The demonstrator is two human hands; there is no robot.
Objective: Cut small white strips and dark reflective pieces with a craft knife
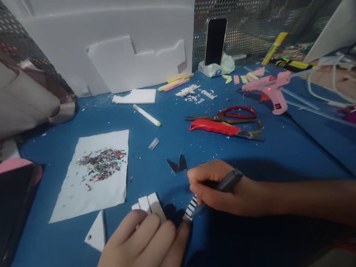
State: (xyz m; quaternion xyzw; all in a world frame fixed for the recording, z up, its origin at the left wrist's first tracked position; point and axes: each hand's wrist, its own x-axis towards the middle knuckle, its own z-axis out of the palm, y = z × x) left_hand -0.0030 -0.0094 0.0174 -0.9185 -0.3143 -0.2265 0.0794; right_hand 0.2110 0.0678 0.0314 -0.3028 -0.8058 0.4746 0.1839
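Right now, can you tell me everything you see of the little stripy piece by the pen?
The little stripy piece is narrow and white, with short black bars across it; it looks like foam or card. It seems to rest at a slant on the blue table. The left hand touches its near end with its fingers. The right hand partly hides its far end. The grey pen reaches its side, but I can't tell whether the tip touches.

Remote feed: I see a blue tabletop point(280, 153) filling the foreground. Behind it I log a perforated panel point(246, 32), visible on both sides of a large upright white board point(117, 24). Light dim; upper-right background pixelated.
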